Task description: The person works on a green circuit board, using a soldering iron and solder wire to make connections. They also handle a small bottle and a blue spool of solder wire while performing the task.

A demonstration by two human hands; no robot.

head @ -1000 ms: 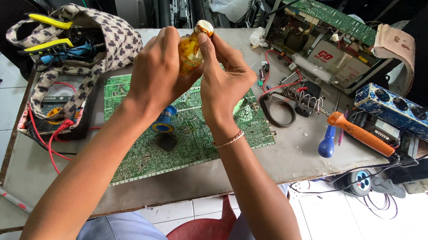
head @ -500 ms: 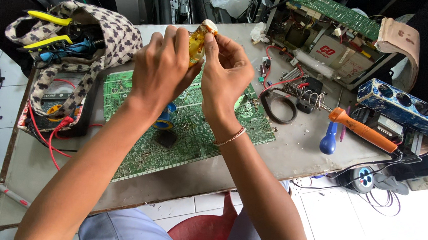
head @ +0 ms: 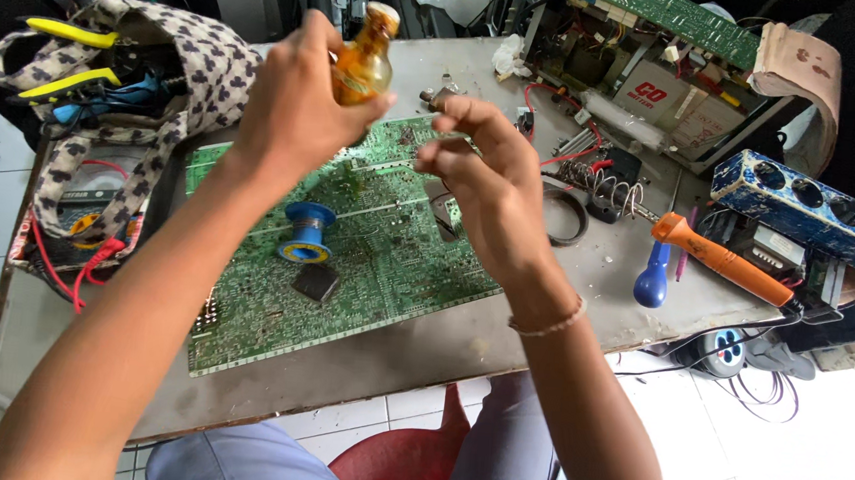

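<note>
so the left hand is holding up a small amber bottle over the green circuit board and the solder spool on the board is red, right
Not quite. The head view shows the left hand holding the amber bottle over the green circuit board, but the solder spool is blue, not red.

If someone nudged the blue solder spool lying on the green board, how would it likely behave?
The blue solder spool rests flat on one flange on the green circuit board, so it probably slides rather than rolls. Tipped onto its side, its round flanges would likely let it roll. It looks small and rigid; the wound wire may make it fairly heavy for its size.

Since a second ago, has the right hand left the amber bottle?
Yes. The right hand has dropped off the amber bottle and sits lower over the green circuit board.
</note>
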